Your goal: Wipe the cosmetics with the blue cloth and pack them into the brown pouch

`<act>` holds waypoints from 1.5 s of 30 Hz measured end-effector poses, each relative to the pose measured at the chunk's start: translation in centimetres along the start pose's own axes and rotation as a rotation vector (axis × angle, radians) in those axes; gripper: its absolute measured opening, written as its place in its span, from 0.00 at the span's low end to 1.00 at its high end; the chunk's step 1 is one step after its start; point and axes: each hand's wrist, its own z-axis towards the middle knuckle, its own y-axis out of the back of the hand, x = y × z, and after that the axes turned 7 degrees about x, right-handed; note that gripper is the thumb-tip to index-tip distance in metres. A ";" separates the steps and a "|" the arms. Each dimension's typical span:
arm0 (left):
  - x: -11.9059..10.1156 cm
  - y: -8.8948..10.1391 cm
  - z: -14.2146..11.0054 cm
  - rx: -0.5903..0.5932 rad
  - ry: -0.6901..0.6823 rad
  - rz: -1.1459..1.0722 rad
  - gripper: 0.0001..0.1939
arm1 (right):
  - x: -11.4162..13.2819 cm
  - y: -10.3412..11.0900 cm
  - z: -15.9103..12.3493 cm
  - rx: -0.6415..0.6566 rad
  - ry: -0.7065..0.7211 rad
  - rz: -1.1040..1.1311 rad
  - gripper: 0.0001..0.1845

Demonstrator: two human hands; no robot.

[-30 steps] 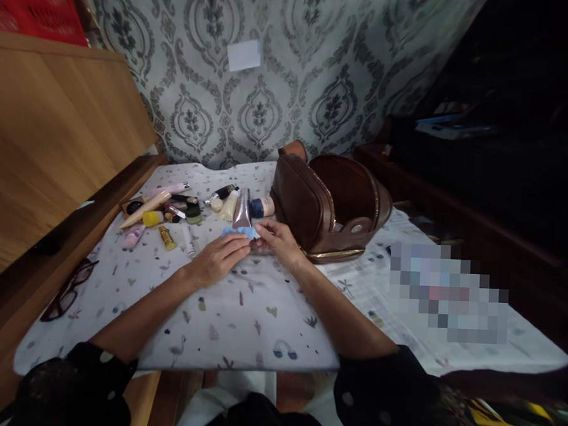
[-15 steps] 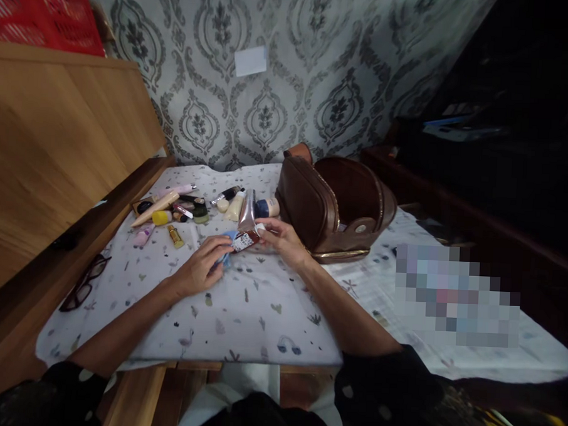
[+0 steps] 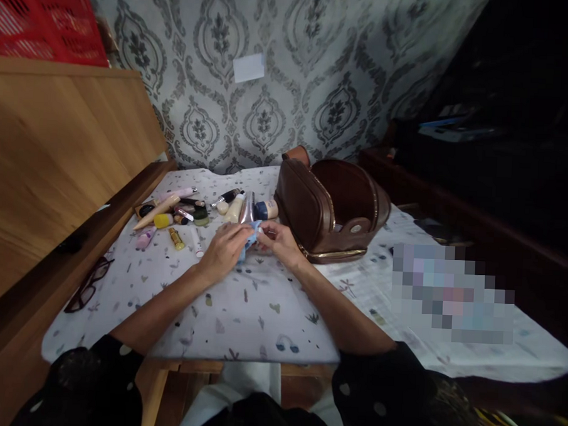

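Observation:
My left hand (image 3: 223,251) is closed on a light blue cloth (image 3: 249,238), pressed round a small bottle. The bottle's white cap (image 3: 259,231) shows at the fingertips of my right hand (image 3: 282,244), which pinches that end. Its dark red body and label are mostly hidden by the cloth and fingers. Just beyond my hands lie a silver tube (image 3: 248,207), a cream tube (image 3: 234,208) and a jar with a dark blue band (image 3: 266,210). To the right of my right hand stands a brown cosmetic bag (image 3: 307,208), its top unzipped.
Several cosmetics lie at the left, among them a yellow-capped item (image 3: 163,220), a gold tube (image 3: 176,239) and a white tube (image 3: 197,242). Eyeglasses (image 3: 89,285) rest near the left edge. A wooden panel (image 3: 65,140) rises at the left, a patterned wall (image 3: 264,121) behind.
My left hand has moved right and up towards my right hand, bringing the blue cloth over the bottle's label. The white tube on the table is now more exposed.

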 end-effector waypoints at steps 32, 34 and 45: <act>1.2 5.3 -5.4 0.577 0.012 -0.015 0.04 | -0.4 0.0 0.0 -0.068 -0.020 -0.040 0.26; 1.3 5.4 -5.2 0.625 -0.025 -0.061 0.06 | -0.5 0.0 0.0 -0.070 -0.021 -0.036 0.27; -0.9 3.5 -1.4 0.217 0.216 -0.188 0.14 | -0.4 -0.2 -0.1 -0.043 0.001 -0.012 0.26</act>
